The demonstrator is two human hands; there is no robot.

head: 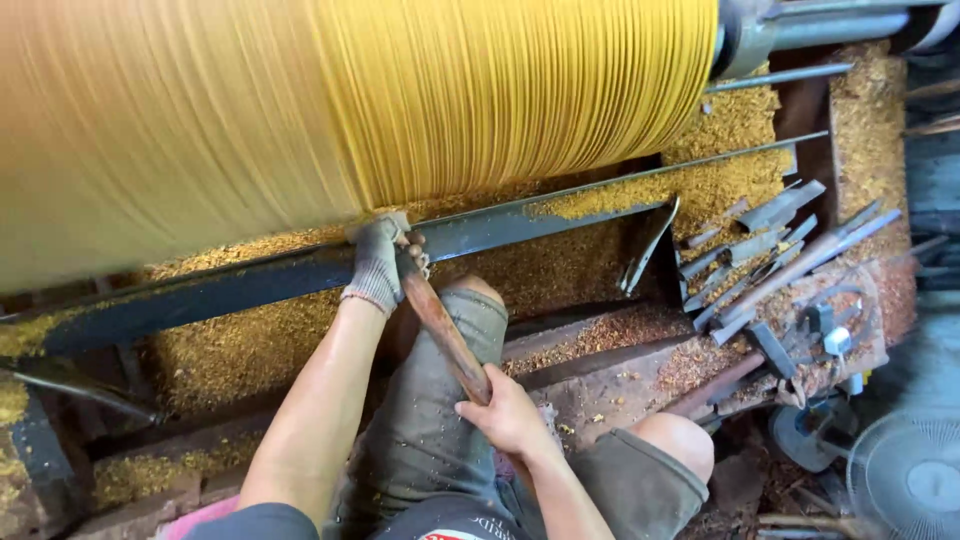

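A big yellow wooden cylinder [350, 100] spins on a lathe across the top of the head view. My left hand [380, 260], in a grey work glove, grips the front of a long turning chisel with a brown wooden handle [445, 335], pressed down on the dark metal tool rest [250, 285] right below the cylinder. My right hand [505, 410], bare, holds the rear end of the same handle above my knee. The chisel's tip is hidden behind the glove.
Yellow wood shavings [700, 180] cover the lathe bed and bench. Several spare chisels and metal tools [770, 260] lie in a pile at the right. A fan [905, 475] stands at the lower right. My knees in grey shorts [440, 420] are below.
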